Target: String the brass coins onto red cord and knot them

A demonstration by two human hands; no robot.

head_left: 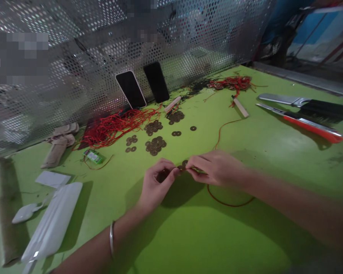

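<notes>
My left hand [160,179] is closed, its thumb and forefinger pinching the edge of a small brown coin [181,167] above the green table. Opposite it, my right hand [214,167] is closed too, its fingertips on a thin red cord at the coin. A second holed coin [185,162] shows just behind the fingertips. The red cord [231,205] loops out below my right hand, and another length [219,133] runs up the table behind it. Exactly how cord and coins are joined is hidden by my fingers.
Beyond my hands lie coin piles [156,145] and a red cord heap [114,127]. Two phones [131,89] lean on a perforated metal panel [97,64]. An orange-handled cutter [311,127] lies right; a white plastic holder [57,220] and green-wrapped spool [93,156] lie left.
</notes>
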